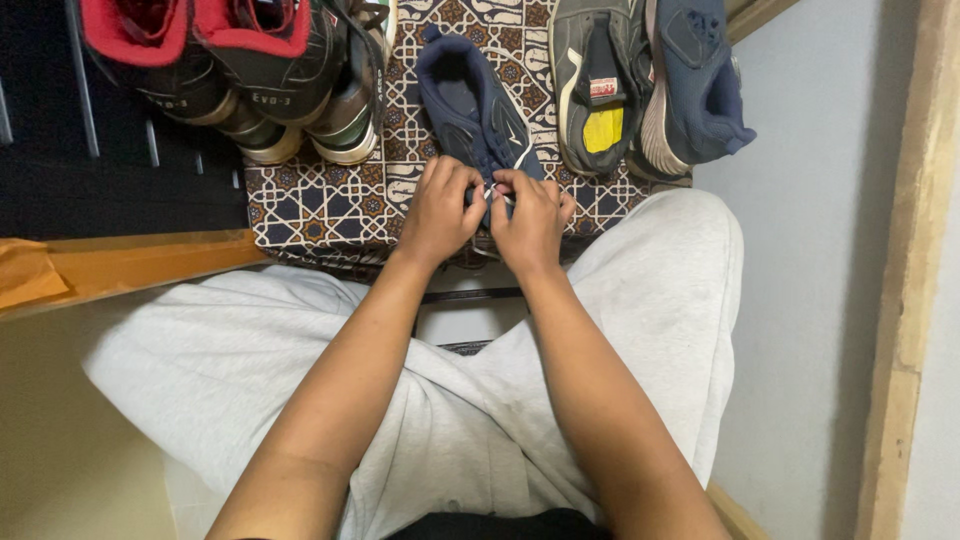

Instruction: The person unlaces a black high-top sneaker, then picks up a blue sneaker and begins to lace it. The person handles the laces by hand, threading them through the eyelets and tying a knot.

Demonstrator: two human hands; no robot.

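Note:
A navy blue sneaker (470,105) lies on a patterned mat (320,205), toe toward me. My left hand (440,212) and my right hand (530,222) meet over its front end, fingers pinched on the white lace (498,192) between them. Both hands cover the toe of the shoe. My legs in light grey sweatpants (300,370) fill the lower part of the view.
Black and red high-top shoes (240,70) stand at the mat's left. A grey shoe with a yellow insole (592,85) and another navy shoe (695,80) lie at the right. A dark rack (90,150) and wooden ledge (130,262) are left; a pale wall (820,250) is right.

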